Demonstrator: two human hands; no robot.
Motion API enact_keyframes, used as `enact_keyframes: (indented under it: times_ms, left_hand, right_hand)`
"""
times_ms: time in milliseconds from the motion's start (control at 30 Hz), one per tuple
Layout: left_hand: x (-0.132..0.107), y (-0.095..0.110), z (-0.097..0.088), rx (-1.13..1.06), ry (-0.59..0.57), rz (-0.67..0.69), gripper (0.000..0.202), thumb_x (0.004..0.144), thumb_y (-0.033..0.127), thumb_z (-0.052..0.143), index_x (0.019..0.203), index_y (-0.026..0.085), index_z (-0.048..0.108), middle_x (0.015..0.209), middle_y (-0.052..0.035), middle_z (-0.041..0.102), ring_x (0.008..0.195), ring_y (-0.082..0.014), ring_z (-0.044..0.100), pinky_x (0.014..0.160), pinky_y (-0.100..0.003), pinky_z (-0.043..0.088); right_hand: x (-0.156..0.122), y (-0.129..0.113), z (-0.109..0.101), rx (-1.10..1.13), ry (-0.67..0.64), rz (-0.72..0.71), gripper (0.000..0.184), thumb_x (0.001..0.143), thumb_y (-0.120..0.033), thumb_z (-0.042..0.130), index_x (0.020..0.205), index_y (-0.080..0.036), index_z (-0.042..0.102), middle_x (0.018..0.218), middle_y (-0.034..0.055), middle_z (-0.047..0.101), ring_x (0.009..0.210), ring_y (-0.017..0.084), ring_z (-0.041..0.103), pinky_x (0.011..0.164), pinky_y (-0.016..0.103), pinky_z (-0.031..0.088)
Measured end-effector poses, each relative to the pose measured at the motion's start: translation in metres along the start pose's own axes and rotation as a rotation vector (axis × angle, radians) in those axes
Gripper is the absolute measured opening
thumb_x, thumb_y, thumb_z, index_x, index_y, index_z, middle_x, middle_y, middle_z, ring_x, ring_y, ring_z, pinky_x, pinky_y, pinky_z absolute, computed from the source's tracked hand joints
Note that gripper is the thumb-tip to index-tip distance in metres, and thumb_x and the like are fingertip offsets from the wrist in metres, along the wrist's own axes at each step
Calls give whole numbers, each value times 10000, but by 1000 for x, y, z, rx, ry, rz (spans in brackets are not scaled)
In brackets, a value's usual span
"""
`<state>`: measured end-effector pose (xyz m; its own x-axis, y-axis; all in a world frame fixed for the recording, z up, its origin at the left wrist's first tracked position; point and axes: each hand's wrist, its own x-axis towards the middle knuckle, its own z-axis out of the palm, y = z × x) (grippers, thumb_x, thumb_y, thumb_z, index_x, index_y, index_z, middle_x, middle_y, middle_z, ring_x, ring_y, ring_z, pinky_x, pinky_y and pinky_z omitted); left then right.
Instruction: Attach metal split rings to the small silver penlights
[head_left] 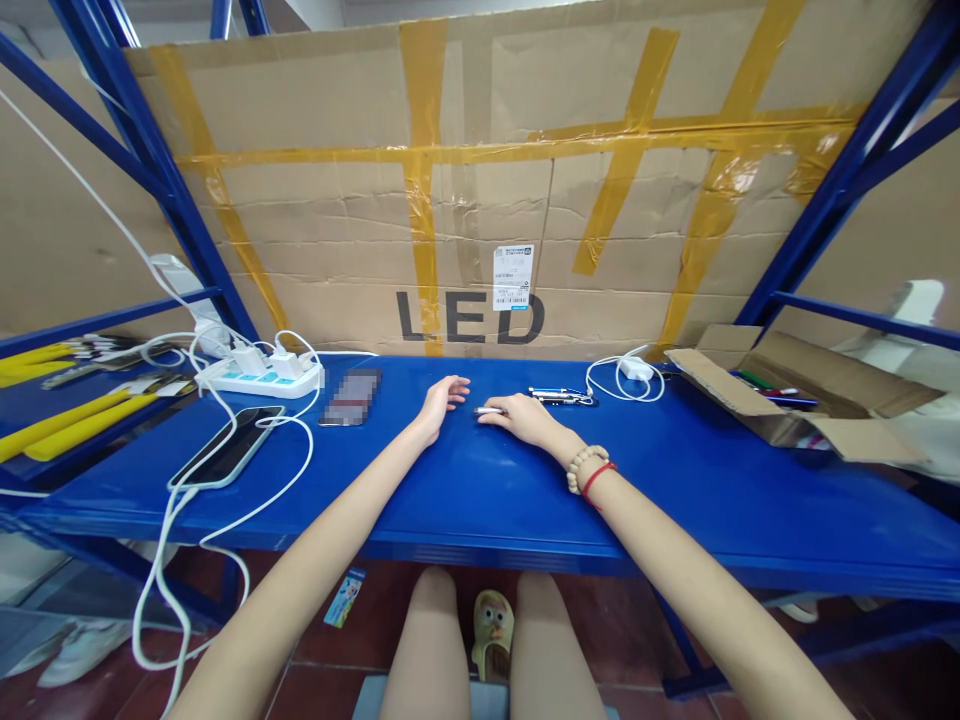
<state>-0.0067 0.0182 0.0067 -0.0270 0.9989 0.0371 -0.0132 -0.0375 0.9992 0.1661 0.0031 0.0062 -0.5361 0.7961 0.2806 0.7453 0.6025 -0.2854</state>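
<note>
Right hand point(519, 417): palm down, fingers closed round a slim whitish piece point(488, 410), one end showing at nine o'clock; forearm reaches in from five o'clock.
Left hand point(442, 405): half open, palm inward, fingers curved toward two o'clock, nothing visible in it; forearm slants up from seven o'clock.
Pens point(559, 396): on the blue desk point(480, 500), near the right hand at two o'clock.
</note>
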Motion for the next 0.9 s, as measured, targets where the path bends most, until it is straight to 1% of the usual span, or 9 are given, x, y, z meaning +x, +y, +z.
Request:
enact_keyframes:
  times_ms: [167,267,467,633,900]
  left_hand:
    - [0,0,0,-3,0,-3,357,748,409,409,828,149,640,870,-78,666,727,-157,579,626,-254,381]
    - [0,0,0,0,-4,-3,362,743,418,410,833,149,636,870,-75,664,728,-156,576,628,-252,378]
    - [0,0,0,2,-8,-5,364,736,421,413,841,146,628,871,-76,658,727,-153,568,630,-248,370]
    - [0,0,0,24,-11,-1,370,732,427,407,838,155,634,877,-74,661,758,-165,580,640,-257,375]
    - [0,0,0,15,-11,-2,353,741,404,419,844,151,642,878,-72,666,748,-161,584,634,-254,384]
  right_hand:
    - [0,-1,0,23,0,11,285,854,-477,497,953,-240,618,872,14,671,776,150,602,633,213,360]
    - [0,0,0,21,3,13,270,864,-453,491,976,-235,604,874,17,668,770,150,601,630,214,361]
    - [0,1,1,7,9,-41,246,891,-400,466,1007,-242,615,946,24,672,830,166,609,680,225,379]
    - [0,1,1,-11,-6,-42,262,883,-408,476,1015,-241,630,964,32,678,856,180,617,709,232,393]
    - [1,1,2,-54,-10,-23,284,883,-438,461,1000,-239,627,941,32,681,835,177,620,672,227,384]
